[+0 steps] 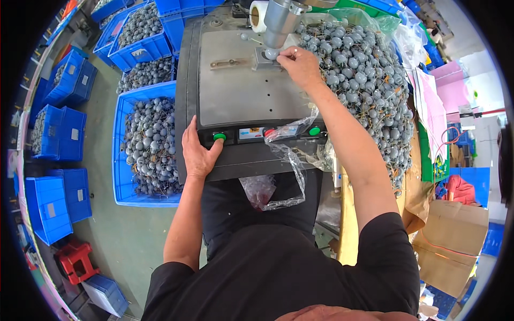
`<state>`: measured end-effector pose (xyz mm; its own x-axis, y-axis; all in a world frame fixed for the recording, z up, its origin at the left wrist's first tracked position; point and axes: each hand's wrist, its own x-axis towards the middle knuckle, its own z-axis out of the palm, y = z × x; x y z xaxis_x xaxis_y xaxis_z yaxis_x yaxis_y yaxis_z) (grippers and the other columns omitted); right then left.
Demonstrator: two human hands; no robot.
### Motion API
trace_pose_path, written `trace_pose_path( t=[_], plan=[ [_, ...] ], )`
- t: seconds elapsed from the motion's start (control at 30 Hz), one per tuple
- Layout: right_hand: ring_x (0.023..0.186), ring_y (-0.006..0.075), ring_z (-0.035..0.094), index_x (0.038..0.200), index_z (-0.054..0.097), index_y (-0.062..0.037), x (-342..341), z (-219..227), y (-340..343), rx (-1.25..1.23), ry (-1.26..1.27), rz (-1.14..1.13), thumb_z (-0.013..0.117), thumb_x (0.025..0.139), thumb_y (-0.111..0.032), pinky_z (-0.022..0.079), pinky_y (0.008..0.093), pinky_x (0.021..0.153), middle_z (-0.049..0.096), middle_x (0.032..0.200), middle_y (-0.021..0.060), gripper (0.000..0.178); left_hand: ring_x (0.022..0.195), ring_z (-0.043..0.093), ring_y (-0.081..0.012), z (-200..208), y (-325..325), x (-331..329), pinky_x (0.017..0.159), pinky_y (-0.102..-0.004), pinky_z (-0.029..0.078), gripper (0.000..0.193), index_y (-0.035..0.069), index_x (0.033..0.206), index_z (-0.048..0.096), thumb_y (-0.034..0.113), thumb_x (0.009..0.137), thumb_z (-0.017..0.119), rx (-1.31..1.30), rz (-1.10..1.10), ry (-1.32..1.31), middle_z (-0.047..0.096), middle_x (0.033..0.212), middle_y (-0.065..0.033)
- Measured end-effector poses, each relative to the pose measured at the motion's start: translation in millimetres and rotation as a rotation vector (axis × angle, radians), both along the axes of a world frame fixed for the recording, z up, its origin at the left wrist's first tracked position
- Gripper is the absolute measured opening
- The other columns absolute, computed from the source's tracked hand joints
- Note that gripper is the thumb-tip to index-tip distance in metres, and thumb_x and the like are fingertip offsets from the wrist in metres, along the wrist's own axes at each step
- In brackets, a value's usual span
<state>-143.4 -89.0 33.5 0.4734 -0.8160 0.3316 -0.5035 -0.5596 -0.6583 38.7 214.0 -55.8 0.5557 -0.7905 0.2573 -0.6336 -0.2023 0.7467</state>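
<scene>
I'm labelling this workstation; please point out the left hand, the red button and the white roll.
Left hand [198, 156], head view: back of the hand.
Red button [269, 132], head view: its red cap.
White roll [262, 14], head view: its white side.

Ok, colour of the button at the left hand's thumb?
The button by the left hand is green; best seen in the head view.

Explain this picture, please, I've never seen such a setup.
There's no robot here: a camera worn on the person's head looks down at their work. In front is a machine with a flat metal top. The left hand lies at its front edge, thumb at a green button. The right hand has its grip at a small grey ball just below a metal head; whether it holds the ball is unclear. Similar balls lie heaped on the right, others in a blue crate on the left.
</scene>
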Motion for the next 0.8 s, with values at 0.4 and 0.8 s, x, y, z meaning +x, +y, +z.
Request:
trace_pose_path(
  t=[0.4,0.8],
  plan=[
    [0.094,0.0319,0.070,0.101,0.075,-0.0076,-30.1,0.6,8.1,-0.458,0.351,-0.118,0.070,0.084,-0.030,0.056,0.0440,0.083,0.072,0.088,0.0098,0.029,0.129,0.049,-0.0396,-2.9,-0.6,-0.3,0.111,-0.0464,0.039,0.089,0.002,0.149,0.041,0.031,0.075,0.081,-0.004,0.011,-0.005,0.055,0.136,-0.0233],
    [0.079,0.0320,0.070,0.096,0.076,-0.0052,-49.6,88.6,14.9,0.047,0.072,0.009,0.065,0.086,-0.029,0.055,0.0377,0.075,0.073,0.087,0.0170,0.028,0.126,0.051,-0.0406,-6.2,1.6,0.8,0.109,-0.0474,0.040,0.088,0.001,0.147,0.043,0.031,0.074,0.080,-0.037,0.008,-0.022,0.056,0.134,-0.0234]
  ],
)
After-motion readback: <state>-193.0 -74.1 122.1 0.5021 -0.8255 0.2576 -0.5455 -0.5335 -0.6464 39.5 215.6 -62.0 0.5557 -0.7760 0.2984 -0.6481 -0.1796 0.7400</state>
